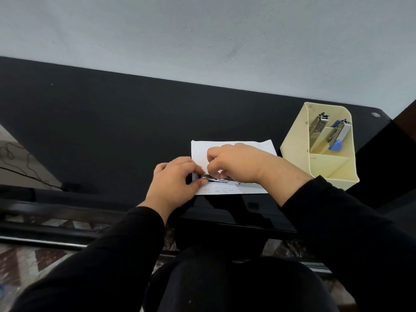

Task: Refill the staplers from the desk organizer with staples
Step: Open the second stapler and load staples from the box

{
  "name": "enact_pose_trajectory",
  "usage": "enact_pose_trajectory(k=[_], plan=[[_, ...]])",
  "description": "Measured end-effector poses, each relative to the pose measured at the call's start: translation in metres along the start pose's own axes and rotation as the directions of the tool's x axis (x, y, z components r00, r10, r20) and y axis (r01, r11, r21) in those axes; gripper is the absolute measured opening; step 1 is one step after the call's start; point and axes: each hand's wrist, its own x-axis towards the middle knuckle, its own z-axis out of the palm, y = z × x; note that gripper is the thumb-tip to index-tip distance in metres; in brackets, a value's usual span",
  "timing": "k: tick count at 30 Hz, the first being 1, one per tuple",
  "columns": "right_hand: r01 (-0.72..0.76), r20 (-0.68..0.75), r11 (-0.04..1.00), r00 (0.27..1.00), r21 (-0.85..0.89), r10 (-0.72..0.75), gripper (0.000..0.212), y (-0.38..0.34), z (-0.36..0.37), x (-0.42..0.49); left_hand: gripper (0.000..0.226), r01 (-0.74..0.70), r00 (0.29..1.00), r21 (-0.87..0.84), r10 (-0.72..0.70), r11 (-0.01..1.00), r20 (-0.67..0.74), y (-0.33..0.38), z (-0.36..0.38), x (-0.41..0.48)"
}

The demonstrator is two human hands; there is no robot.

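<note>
Our sleeves (117,251) nearest. Left hand (175,179) pinches stapler (216,178) at left end. Right hand (238,163) curls over its middle, fingertips gripping it. Stapler flat, long axis left-right; front end we cannot tell. Paper (225,190) beneath grip. Organizer (295,152) right of grip, slightly beyond.

The paper (249,189) lies on the desk (112,131), with a stapler (213,177) on its near part. Just right of the paper stands the desk organizer (295,152), with two more staplers (316,128) (337,140) in its far compartments.
</note>
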Motion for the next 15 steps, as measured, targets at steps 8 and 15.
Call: enact_pose_trajectory(k=[8, 15], plan=[[-0.007, 0.056, 1.000, 0.998, 0.015, 0.007, 0.023, -0.001, -0.004, 0.000, 0.009, -0.007, 1.000, 0.001, 0.007, 1.000, 0.000, 0.001, -0.001, 0.000], [-0.070, 0.121, 0.987, 0.991, 0.143, 0.053, 0.040, 0.002, -0.020, 0.002, 0.011, -0.002, 1.000, -0.003, 0.002, 1.000, -0.009, -0.002, 0.002, 0.000]])
